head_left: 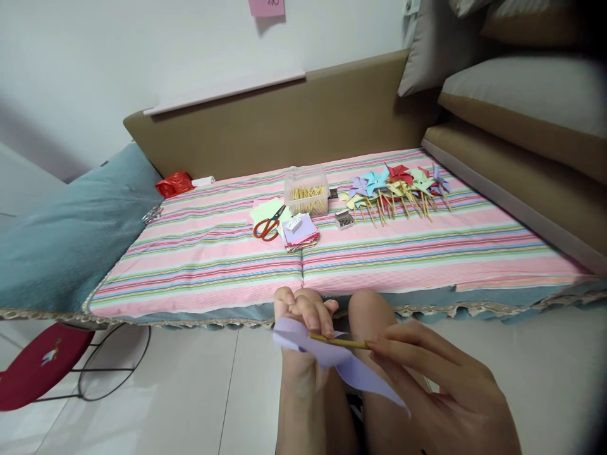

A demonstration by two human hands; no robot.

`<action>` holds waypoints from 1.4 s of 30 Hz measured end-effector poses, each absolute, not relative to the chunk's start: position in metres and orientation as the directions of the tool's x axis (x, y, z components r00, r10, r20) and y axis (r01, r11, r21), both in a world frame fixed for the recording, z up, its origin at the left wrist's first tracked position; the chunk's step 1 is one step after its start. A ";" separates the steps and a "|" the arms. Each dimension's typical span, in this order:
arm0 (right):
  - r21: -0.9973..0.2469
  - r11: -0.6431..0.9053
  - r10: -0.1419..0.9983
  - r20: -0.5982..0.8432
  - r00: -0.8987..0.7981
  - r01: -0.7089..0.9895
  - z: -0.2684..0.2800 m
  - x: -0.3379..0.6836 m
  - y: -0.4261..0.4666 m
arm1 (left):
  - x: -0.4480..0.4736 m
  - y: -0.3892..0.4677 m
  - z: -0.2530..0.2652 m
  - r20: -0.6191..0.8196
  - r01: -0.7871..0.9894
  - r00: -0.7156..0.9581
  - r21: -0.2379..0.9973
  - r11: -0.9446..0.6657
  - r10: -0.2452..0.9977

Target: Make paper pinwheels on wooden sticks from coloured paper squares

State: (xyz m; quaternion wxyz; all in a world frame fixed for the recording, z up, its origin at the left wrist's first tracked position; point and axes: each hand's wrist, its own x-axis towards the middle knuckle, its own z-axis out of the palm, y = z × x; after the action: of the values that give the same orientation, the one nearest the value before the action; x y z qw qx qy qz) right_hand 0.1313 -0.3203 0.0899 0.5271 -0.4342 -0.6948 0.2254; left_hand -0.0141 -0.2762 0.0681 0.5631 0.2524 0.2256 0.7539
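Note:
A lilac paper pinwheel (pixel 332 355) is in my left hand (pixel 303 313), its fingers bent over the paper from behind. My right hand (pixel 441 373) pinches the right end of a thin wooden stick (pixel 348 343) between thumb and fingertips. The stick's other end lies against the pinwheel, under my left fingertips. Whether the two are fastened together cannot be made out. One long lilac blade droops down toward my right palm. Both hands are above my knees, in front of the bed's edge.
On the striped cloth (pixel 213 265) lie orange-handled scissors (pixel 267 229), a stack of coloured paper (pixel 303 235), a clear box of sticks (pixel 308 201), a small open box of pins (pixel 344 220) and several pinwheels (pixel 398 183). A red stool (pixel 45 363) stands left.

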 end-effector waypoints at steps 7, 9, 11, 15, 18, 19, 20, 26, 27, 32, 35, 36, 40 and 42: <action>-0.928 0.269 0.958 0.230 -0.173 0.256 0.075 0.132 -0.318 | -0.013 -0.280 0.066 0.069 -0.674 -0.330 0.682 -0.286 0.942; -0.943 0.228 0.963 0.180 -0.202 0.243 0.069 0.134 -0.316 | -0.016 -0.279 0.068 -0.027 -0.679 -0.367 0.691 -0.248 0.930; -0.945 0.203 0.969 0.155 -0.193 0.257 0.061 0.137 -0.314 | -0.018 -0.277 0.070 -0.099 -0.662 -0.426 0.712 -0.234 0.899; -0.938 0.160 0.971 0.092 -0.222 0.309 0.047 0.142 -0.313 | -0.024 -0.272 0.065 -0.153 -0.563 -0.539 0.797 -0.219 0.828; -0.951 0.115 0.958 0.029 -0.285 0.288 0.041 0.141 -0.311 | -0.026 -0.270 0.061 -0.161 -0.515 -0.582 0.832 -0.208 0.797; -0.954 0.103 0.955 0.017 -0.295 0.280 0.040 0.140 -0.311 | -0.027 -0.269 0.060 -0.161 -0.509 -0.588 0.835 -0.209 0.793; -0.957 0.101 0.953 0.013 -0.304 0.273 0.039 0.139 -0.311 | -0.027 -0.269 0.060 -0.159 -0.508 -0.589 0.836 -0.209 0.793; -0.946 0.132 0.967 0.056 -0.250 0.296 0.033 0.140 -0.312 | -0.030 -0.270 0.060 -0.159 -0.576 -0.475 0.800 -0.169 0.865; -0.941 0.143 0.974 0.079 -0.210 0.307 0.032 0.142 -0.312 | -0.031 -0.270 0.060 -0.165 -0.586 -0.466 0.793 -0.163 0.869; -0.913 0.243 0.970 0.222 -0.101 0.328 0.029 0.149 -0.310 | -0.031 -0.268 0.059 -0.162 -0.557 -0.488 0.814 -0.163 0.858; -0.905 0.279 0.960 0.268 -0.079 0.322 0.027 0.152 -0.308 | -0.030 -0.270 0.064 -0.125 -0.525 -0.507 0.830 -0.191 0.853; -0.903 0.284 0.958 0.277 -0.067 0.323 0.025 0.153 -0.308 | -0.030 -0.272 0.066 -0.106 -0.508 -0.514 0.837 -0.203 0.851; -0.886 0.307 0.944 0.331 0.009 0.347 0.016 0.157 -0.307 | -0.032 -0.280 0.072 0.077 -0.366 -0.549 0.873 -0.322 0.832; -0.877 0.303 0.937 0.345 0.051 0.373 0.013 0.158 -0.307 | -0.034 -0.283 0.072 0.261 -0.194 -0.546 0.885 -0.423 0.796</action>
State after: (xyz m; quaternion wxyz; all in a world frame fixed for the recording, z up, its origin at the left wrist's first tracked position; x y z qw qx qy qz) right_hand 0.1576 -0.3075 0.0131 0.5047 -0.5201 -0.6297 0.2796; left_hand -0.0339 -0.2827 0.0720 0.3228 0.3507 0.4293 0.7672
